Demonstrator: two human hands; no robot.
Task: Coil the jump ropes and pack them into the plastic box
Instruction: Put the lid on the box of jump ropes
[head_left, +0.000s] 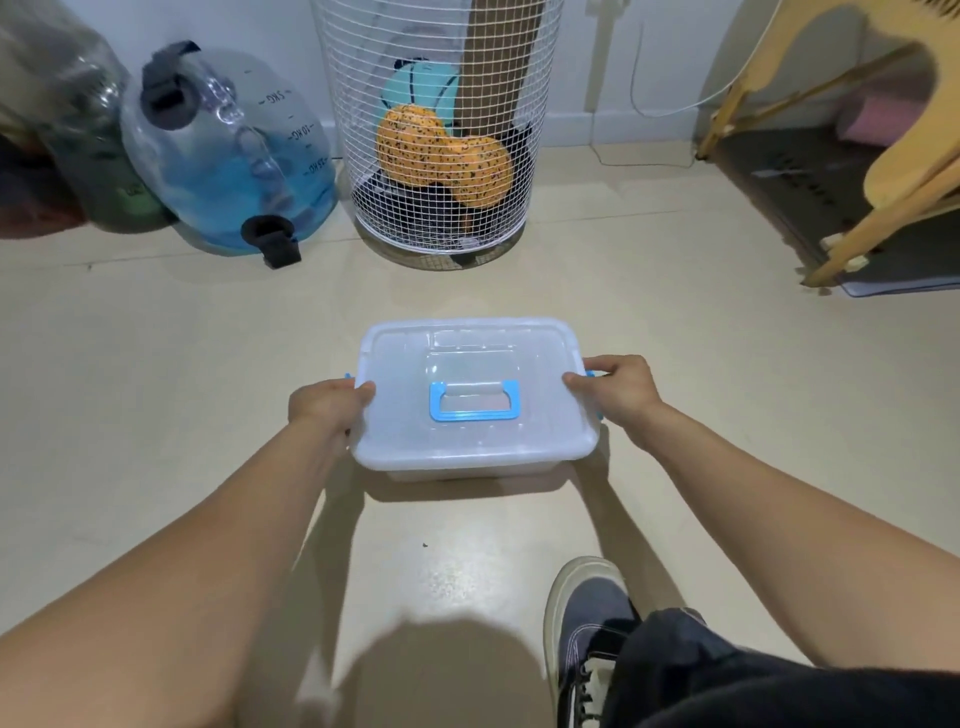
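Observation:
A translucent plastic box (475, 441) with its lid on and a blue handle (474, 400) on top stands on the beige floor in the middle of the view. My left hand (324, 408) grips the box's left side, thumb on the lid edge by the blue latch. My right hand (618, 392) grips the right side at the other blue latch. No jump rope shows anywhere; the box's contents cannot be made out through the cloudy lid.
A white wire basket (441, 130) with orange and teal items stands behind the box. A clear water bag with blue liquid (228, 156) leans at the back left. A wooden frame (841, 171) over a dark mat is at right. My shoe (587, 623) is near the front.

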